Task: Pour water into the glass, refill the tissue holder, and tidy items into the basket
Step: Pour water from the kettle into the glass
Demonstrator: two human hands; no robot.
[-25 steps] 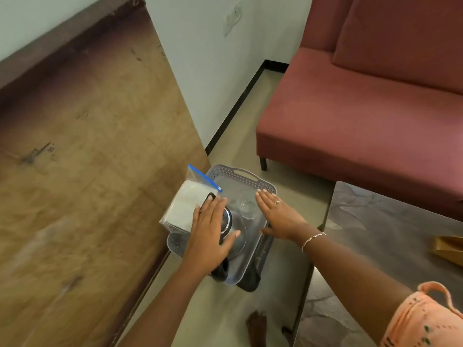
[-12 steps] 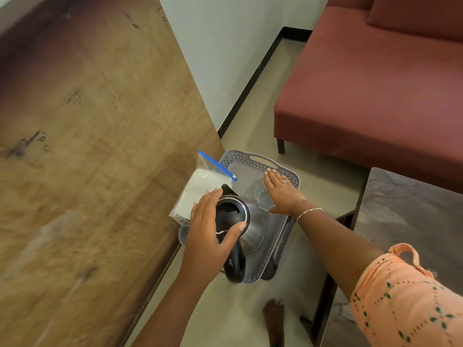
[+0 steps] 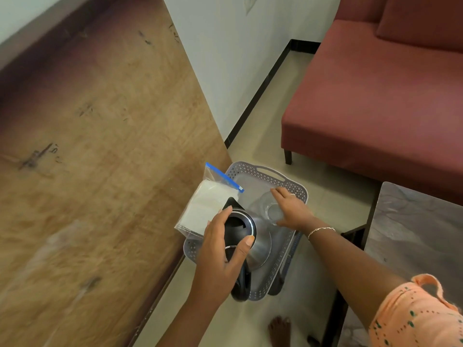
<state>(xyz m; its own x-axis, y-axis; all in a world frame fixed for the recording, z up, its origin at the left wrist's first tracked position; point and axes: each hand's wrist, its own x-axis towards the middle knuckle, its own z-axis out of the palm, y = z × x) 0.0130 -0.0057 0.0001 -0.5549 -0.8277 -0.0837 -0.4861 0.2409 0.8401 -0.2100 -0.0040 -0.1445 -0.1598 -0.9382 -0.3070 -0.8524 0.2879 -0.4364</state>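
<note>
Gripping kettle point(image 3: 246, 236) lid: left hand point(image 3: 221, 249) | right hand point(image 3: 292, 209) wrapped round glass point(image 3: 271, 211) | both in basket point(image 3: 273, 175)

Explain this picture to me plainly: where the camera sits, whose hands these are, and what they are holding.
There is no machine here. A person wears one wide-angle camera on the head, looking forward and down, so you see their own two bare arms reaching out.

On the floor sits a grey plastic basket between a wooden board and a red sofa. The left hand grips the top of a steel kettle with a black lid, standing in the basket. The right hand is wrapped around a clear glass, also inside the basket. A zip bag of white tissues leans over the basket's left edge.
</note>
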